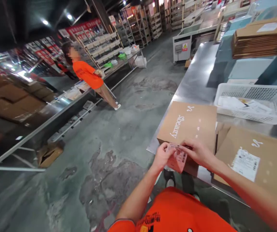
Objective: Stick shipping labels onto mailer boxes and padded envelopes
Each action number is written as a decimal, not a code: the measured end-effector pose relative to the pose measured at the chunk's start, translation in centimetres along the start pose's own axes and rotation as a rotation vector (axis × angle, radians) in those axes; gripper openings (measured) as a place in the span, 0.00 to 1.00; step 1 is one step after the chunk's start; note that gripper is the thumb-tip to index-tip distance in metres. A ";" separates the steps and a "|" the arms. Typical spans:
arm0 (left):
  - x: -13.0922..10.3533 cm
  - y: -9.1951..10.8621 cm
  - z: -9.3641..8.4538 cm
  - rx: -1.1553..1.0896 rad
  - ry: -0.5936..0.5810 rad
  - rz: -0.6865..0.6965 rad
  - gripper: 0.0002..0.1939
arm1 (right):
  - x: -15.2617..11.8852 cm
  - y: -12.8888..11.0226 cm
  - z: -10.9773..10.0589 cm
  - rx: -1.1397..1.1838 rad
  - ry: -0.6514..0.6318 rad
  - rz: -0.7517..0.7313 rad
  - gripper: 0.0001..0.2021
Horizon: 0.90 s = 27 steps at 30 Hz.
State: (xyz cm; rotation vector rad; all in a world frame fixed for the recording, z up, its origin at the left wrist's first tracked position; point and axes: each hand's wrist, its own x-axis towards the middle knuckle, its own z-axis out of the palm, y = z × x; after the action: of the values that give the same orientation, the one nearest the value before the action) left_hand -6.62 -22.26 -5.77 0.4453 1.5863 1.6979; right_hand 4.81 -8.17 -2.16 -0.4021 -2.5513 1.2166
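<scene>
Low in the middle of the head view, my left hand (162, 156) and my right hand (196, 150) pinch the top edge of a small translucent plastic bag (180, 160). The bag looks pinkish and carries printing and a barcode; its contents are hard to make out. Just beyond my fingers lies a brown cardboard box (191, 124) with white "beauty" lettering, near the table's left edge. Under my right forearm and to its right lies another cardboard box (271, 158), with a white shipping label (245, 164) on top.
The metal table (191, 77) holds a white plastic basket (254, 117) with papers inside. Behind it are flattened cardboard boxes (261, 40) on pale blue stacks. Across the grey floor (128, 125), a person in an orange shirt (86, 74) stands beside a long bench. An open carton (50, 154) sits beneath that bench.
</scene>
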 end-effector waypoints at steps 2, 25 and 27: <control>-0.4 0.2 -0.6 -0.057 -0.055 0.014 0.29 | 0.0 -0.6 0.5 0.043 -0.022 0.032 0.17; 3.7 -1.0 -7.4 0.113 -0.008 0.158 0.21 | 9.4 6.2 1.9 -0.705 0.066 0.087 0.26; 4.7 -0.4 -6.6 0.169 -0.060 0.232 0.18 | 7.3 6.3 3.4 -0.667 -0.043 -0.067 0.26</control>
State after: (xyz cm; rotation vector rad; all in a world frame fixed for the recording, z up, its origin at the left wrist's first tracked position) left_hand -14.23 -23.47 -8.41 0.7839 1.6942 1.7071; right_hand -2.39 -4.13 -8.17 -0.4192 -2.9257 0.3187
